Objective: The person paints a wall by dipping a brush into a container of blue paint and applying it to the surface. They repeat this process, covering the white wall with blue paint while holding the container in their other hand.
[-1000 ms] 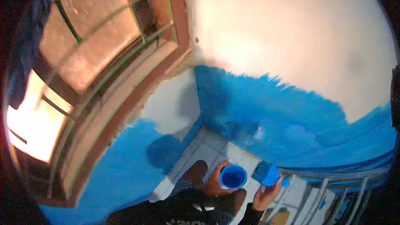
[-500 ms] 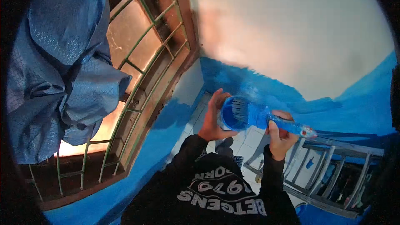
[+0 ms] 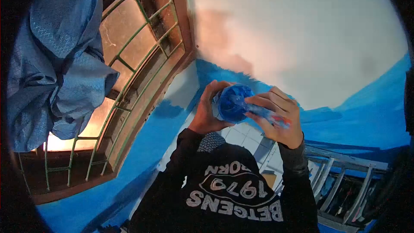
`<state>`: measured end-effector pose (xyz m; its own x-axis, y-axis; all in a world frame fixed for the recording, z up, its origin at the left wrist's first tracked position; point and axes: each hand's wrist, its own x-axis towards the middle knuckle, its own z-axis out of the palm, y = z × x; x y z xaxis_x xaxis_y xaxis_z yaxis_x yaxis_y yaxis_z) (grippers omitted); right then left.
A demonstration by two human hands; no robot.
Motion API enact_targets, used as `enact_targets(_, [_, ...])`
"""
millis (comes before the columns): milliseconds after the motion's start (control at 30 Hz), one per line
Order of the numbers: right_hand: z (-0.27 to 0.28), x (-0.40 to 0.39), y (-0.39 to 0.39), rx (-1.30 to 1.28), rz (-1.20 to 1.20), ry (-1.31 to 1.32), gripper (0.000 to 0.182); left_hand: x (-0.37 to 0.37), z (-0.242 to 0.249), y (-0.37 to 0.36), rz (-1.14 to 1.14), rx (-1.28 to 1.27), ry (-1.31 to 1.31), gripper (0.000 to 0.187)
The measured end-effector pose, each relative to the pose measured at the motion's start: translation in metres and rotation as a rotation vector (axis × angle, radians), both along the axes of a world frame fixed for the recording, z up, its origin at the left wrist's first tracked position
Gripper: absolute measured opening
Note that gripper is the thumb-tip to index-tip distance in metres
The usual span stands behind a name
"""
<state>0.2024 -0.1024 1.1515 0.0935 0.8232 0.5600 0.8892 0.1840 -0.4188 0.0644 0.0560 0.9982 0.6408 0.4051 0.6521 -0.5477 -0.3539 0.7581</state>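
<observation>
My left hand (image 3: 207, 111) is wrapped round the side of a small cup of blue paint (image 3: 228, 107), held up in front of my chest. Blue coats the inside of the cup. In my right hand (image 3: 282, 116) is a paintbrush (image 3: 267, 114), its paint-smeared handle gripped between thumb and fingers. The brush head points left into the cup, and its bristles are mostly hidden there. Behind the hands, the wall has fresh blue paint (image 3: 336, 123) on its lower part and bare white (image 3: 302, 30) above, with an uneven border.
A barred window (image 3: 142, 60) with a brown frame fills the left, partly behind a knotted blue curtain (image 3: 64, 60). A wooden ladder (image 3: 345, 159) stands at lower right. White floor tiles (image 3: 241, 138) show below the cup.
The brush head has gone from above the cup's mouth down into it. My right hand has risen and turned over the handle. The view has shifted slightly.
</observation>
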Motion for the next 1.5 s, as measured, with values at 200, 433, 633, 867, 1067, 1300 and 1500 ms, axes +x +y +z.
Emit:
enact_targets(200, [-0.029, 0.000, 0.037, -0.001, -0.040, -0.160, 0.041, 0.011, 0.012, 0.023, 0.033, 0.080, 0.027, 0.112])
enact_targets(433, [-0.040, 0.001, 0.067, -0.018, -0.110, -0.148, 0.045, 0.026, 0.017, 0.059, -0.039, 0.093, -0.050, 0.107])
enact_targets(633, [-0.041, -0.001, 0.070, 0.134, -0.168, 0.082, 0.040, 0.021, 0.026, 0.081, -0.053, 0.168, -0.042, 0.111])
enact_targets(867, [-0.049, -0.013, 0.062, 0.241, -0.356, 0.865, 0.012, 0.028, 0.016, 0.075, -0.020, 0.147, -0.052, 0.109])
enact_targets(1067, [-0.054, -0.008, 0.046, 0.308, -0.364, 1.135, 0.015, 0.039, -0.008, 0.054, 0.006, 0.059, -0.045, 0.111])
enact_targets(1300, [-0.065, 0.002, 0.023, 0.298, -0.411, 1.143, 0.017, 0.040, -0.011, 0.036, 0.127, 0.095, 0.034, 0.118])
enact_targets(1500, [-0.077, 0.005, 0.018, 0.277, -0.431, 1.171, 0.015, 0.033, -0.006, 0.032, 0.143, 0.175, 0.072, 0.121])
